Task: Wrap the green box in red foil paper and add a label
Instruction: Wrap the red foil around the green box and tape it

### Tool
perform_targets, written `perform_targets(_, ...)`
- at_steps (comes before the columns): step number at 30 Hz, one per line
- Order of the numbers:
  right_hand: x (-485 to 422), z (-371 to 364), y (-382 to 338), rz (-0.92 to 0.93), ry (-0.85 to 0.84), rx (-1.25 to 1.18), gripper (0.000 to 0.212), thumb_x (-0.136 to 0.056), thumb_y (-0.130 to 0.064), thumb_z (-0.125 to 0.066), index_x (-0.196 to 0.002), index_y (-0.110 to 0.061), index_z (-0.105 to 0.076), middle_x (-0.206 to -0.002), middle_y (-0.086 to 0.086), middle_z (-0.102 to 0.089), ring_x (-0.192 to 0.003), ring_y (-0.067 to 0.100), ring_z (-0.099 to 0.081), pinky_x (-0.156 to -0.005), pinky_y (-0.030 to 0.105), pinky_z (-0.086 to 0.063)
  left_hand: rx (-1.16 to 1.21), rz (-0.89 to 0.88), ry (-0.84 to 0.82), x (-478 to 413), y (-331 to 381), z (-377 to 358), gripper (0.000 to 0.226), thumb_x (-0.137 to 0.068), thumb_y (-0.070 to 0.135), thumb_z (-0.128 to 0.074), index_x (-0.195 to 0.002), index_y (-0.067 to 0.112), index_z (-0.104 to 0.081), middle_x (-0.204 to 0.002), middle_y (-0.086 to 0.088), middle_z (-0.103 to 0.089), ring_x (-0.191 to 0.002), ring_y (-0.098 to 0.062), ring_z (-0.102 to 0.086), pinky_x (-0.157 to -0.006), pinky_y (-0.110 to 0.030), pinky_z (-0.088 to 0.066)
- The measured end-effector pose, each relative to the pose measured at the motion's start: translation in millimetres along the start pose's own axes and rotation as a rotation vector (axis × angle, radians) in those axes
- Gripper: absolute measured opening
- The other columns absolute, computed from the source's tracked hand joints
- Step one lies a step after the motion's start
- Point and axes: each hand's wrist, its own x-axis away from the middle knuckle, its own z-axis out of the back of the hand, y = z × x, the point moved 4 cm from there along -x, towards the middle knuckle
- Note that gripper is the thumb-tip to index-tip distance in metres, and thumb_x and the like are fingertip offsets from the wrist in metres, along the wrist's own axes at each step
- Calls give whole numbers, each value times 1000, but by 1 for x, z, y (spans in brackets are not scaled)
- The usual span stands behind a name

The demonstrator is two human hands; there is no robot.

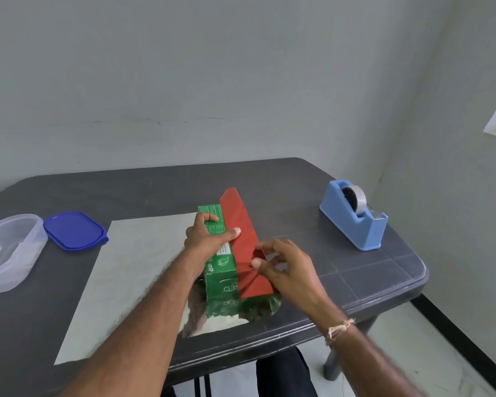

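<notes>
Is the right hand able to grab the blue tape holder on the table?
Probably yes. Only bare table lies between the right hand and the tape holder. It pinches the red foil, so it must let go first.

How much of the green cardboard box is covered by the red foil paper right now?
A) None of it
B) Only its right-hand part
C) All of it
B: the red foil paper is folded over only the right-hand part of the green cardboard box. The left hand grips the box and the right hand pinches the foil.
</notes>
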Motion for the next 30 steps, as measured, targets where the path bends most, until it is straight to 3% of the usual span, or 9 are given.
perform_targets(4,-9,35,21,-101,310,106,71,-83,-56,-76,-144,-30,-50,-139,-7,-46,-126,12,-44,-99,32,-44,-33,-31,18,-6,-2,-3,60,-68,46,-93,-110,34,-52,-135,-4,-48,-114,-24,-53,-91,-37,-46)
perform_targets(7,-17,77,47,-294,604,207,96,-78,-45,-86,-153,-23,-31,-155,6,-33,-143,26,-29,-116,49,-32,-47,-45,14,-8,-2,-5,59,-69,45,-93,-111,34,-52,-139,-5,-48,-115,-24,-52,-92,-38,-45)
perform_targets(10,-25,107,83,-478,737,107,114,-73,-35,-90,-159,-17,-17,-164,13,-20,-154,31,-16,-124,54,-19,-47,-58,18,-9,-3,-3,60,-70,44,-92,-113,32,-52,-141,-6,-48,-114,-25,-52,-90,-37,-43)
perform_targets(12,-30,119,107,-534,745,-12,110,-73,-28,-88,-160,-15,-21,-159,14,-30,-150,33,-27,-123,50,-26,-39,-67,18,-8,-1,-3,60,-71,43,-92,-114,31,-52,-141,-6,-48,-112,-25,-52,-88,-36,-42)
perform_targets(15,-32,132,124,-556,756,-107,78,-73,-20,-84,-143,-18,-49,-135,9,-58,-124,32,-58,-103,44,-50,-35,-75,16,-6,0,-4,61,-73,41,-91,-117,28,-52,-140,-6,-47,-111,-23,-50,-87,-36,-41)
perform_targets(18,-29,133,120,-581,749,5,55,-75,-24,-84,-123,-17,-58,-119,6,-68,-107,33,-65,-87,38,-49,-22,-86,9,-6,-1,-3,61,-73,40,-91,-117,28,-51,-138,-5,-47,-111,-22,-49,-87,-36,-40)
perform_targets(20,-27,124,110,-551,726,117,54,-74,-30,-86,-119,-18,-58,-116,5,-68,-103,33,-66,-82,36,-46,-21,-90,11,-5,0,-4,61,-73,39,-91,-118,27,-51,-135,-3,-46,-110,-21,-49,-87,-36,-40)
perform_targets(25,-31,82,83,-469,621,251,69,-77,-37,-84,-138,-29,-53,-126,0,-62,-108,28,-64,-87,39,-50,-32,-63,10,-9,-3,-1,60,-65,48,-94,-106,38,-52,-138,-4,-50,-117,-27,-56,-95,-42,-50)
perform_targets(30,-46,58,67,-437,498,246,68,-78,-38,-83,-137,-30,-50,-123,0,-58,-105,27,-62,-78,32,-43,-35,-64,17,-6,-1,-1,60,-69,45,-93,-112,33,-52,-138,-4,-48,-113,-24,-54,-89,-36,-45)
